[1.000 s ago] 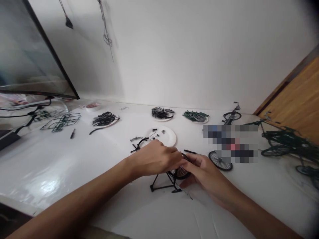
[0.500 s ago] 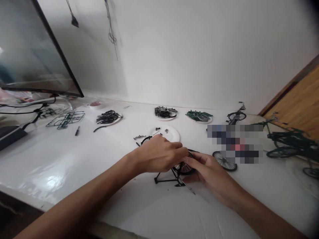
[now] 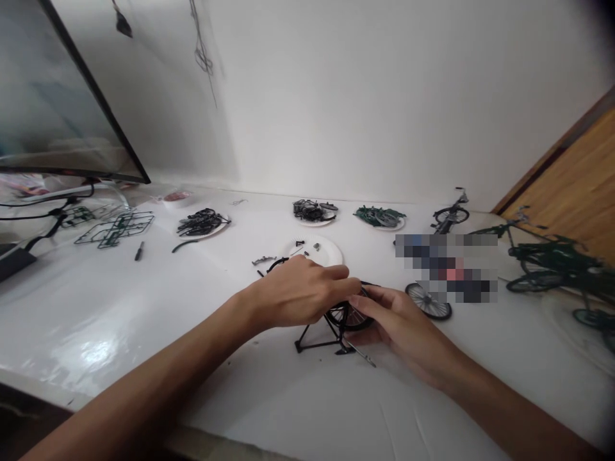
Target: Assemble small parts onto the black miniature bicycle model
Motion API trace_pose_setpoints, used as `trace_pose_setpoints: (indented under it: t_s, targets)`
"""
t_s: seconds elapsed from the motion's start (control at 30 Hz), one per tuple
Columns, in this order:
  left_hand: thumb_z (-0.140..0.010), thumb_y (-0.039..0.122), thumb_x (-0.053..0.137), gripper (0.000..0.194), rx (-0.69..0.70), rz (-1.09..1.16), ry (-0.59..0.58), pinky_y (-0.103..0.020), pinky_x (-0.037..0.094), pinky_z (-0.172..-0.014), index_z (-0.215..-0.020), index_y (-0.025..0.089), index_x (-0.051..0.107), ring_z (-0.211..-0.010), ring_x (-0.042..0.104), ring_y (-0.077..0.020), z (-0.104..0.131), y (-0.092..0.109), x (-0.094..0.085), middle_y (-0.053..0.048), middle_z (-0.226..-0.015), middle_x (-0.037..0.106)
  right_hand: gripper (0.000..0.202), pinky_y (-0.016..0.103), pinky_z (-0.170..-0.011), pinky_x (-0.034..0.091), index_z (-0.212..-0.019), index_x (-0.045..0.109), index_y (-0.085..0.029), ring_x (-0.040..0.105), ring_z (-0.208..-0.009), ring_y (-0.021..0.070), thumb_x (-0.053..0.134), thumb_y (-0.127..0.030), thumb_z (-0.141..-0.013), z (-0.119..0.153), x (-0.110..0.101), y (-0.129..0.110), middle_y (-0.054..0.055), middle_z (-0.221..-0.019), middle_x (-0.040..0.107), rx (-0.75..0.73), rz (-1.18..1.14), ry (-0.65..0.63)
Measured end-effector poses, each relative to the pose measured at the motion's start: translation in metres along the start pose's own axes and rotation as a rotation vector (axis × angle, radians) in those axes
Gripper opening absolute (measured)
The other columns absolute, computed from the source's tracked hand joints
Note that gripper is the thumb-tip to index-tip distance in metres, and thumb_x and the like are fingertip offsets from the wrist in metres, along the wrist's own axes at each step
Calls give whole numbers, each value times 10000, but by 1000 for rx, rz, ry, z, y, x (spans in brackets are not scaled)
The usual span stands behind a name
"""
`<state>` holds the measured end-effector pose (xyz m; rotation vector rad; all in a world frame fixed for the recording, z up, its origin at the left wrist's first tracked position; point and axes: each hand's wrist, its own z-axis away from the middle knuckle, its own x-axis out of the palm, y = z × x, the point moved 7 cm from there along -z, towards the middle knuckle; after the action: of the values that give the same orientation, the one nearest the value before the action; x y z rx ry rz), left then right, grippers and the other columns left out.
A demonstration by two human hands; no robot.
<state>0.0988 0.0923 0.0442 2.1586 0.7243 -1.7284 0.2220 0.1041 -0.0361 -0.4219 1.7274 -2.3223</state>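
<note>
Scanning from the left edge: a dark monitor [image 3: 57, 109] leans over the white table [image 3: 144, 320], with cables trailing under it.
Sprues: green part frames [image 3: 115, 229] lie flat near the monitor, a small dark tool [image 3: 139, 251] just beside them.
Black parts plate: a paper plate heaped with black pieces [image 3: 202, 225] sits further back, a curved black strip in front of it.
Centre plate: a nearly bare paper plate [image 3: 314, 250] holds a few tiny bits, just behind the hands.
Left hand [image 3: 298, 294]: curled over the top of the small wheel [image 3: 350, 315], fingertips pinched narrow on its rim or hub; exactly what they grip is hidden by the knuckles.
Small wheel: a black spoked model wheel, upright between both hands, above a thin black stand [image 3: 319, 339] that rests on the table.
Right hand [image 3: 403, 326]: cupped against the wheel's right side, thumb and forefinger closed on it; a thin rod [image 3: 362, 355] lies under it.
Handling: the wheel looks light, stiff and fine-spoked, so probably fragile; the rim or the hub seems the safer hold, not the spokes, and the stand may tip easily.
Back plates: two more plates, dark parts [image 3: 312, 212] and green parts [image 3: 382, 218].
Right side: a loose wheel [image 3: 427, 301] and finished model bicycles [image 3: 552, 262] stand well apart from the hands.
</note>
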Motion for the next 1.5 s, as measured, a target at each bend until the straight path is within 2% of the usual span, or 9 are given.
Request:
trace_pose_setpoints:
  t_s: [0.23, 0.47, 0.53, 0.63, 0.77, 0.9, 1.07, 1.3, 1.5]
  targets:
    - [-1068, 344, 355, 406, -85, 12, 153, -294, 231, -479, -741, 162, 514, -513, 363, -99, -4, -4, 2, 16, -664, 530, 192, 361, -688, 631, -846, 708, -188, 628, -724, 158, 736, -376, -823, 2, 1, -3, 15, -806, 631, 9, -17, 32]
    - [-1041, 309, 414, 335, -193, 235, 167, -268, 299, -559, -746, 169, 489, -550, 348, -97, 6, -30, -8, 31, -646, 468, 207, 394, -703, 634, -916, 709, -176, 684, -709, 182, 691, -376, -867, 0, -2, 0, 46, -852, 689, 34, 1, 38]
    - [-1028, 299, 429, 335, -265, 241, 147, -270, 292, -568, -722, 173, 481, -548, 328, -98, 13, -47, -10, 40, -608, 422, 215, 386, -699, 632, -899, 704, -171, 688, -716, 186, 688, -384, -870, 0, -4, 1, 56, -861, 700, 43, 14, 35]
    - [-1007, 327, 448, 371, -381, 296, -11, -257, 267, -522, -670, 173, 474, -506, 283, -89, 29, -77, 1, 54, -542, 385, 234, 373, -690, 630, -870, 698, -168, 679, -699, 176, 694, -401, -865, 0, -7, -1, 48, -836, 693, 50, 35, 21]
    - [-968, 422, 513, 413, -397, 340, -156, -211, 278, -442, -646, 167, 559, -443, 365, -67, 45, -99, 19, 38, -537, 516, 244, 335, -621, 614, -887, 703, -176, 680, -676, 177, 724, -412, -832, 1, -11, -3, 47, -810, 696, 103, 70, -12]
    - [-981, 466, 477, 409, -491, 246, -95, -223, 333, -490, -746, 169, 630, -509, 491, -99, 50, -111, 24, -19, -658, 644, 252, 325, -600, 612, -913, 708, -185, 683, -681, 184, 729, -420, -824, -1, -14, -2, 47, -799, 698, 112, 62, -45]
    - [-982, 290, 495, 197, -567, 111, 1, -241, 415, -617, -964, 177, 656, -718, 617, -141, 44, -116, 26, -70, -955, 712, 270, 340, -625, 620, -929, 702, -201, 705, -697, 198, 697, -459, -851, -3, -16, 4, 52, -847, 716, 105, 92, -67]
    - [-978, 293, 577, 182, -617, -17, -43, -335, 546, -748, -1019, 130, 648, -821, 649, -167, 27, -123, 41, -51, -951, 675, 260, 345, -624, 617, -912, 702, -205, 708, -675, 196, 709, -454, -840, -4, -13, 3, 50, -828, 723, 114, 99, -51]
    - [-977, 313, 596, 200, -558, -75, -71, -383, 557, -827, -1014, 125, 652, -856, 663, -173, 16, -121, 49, -43, -942, 677, 276, 333, -620, 610, -900, 703, -184, 696, -669, 187, 724, -447, -819, -2, -10, -1, 58, -819, 720, 120, 131, -44]
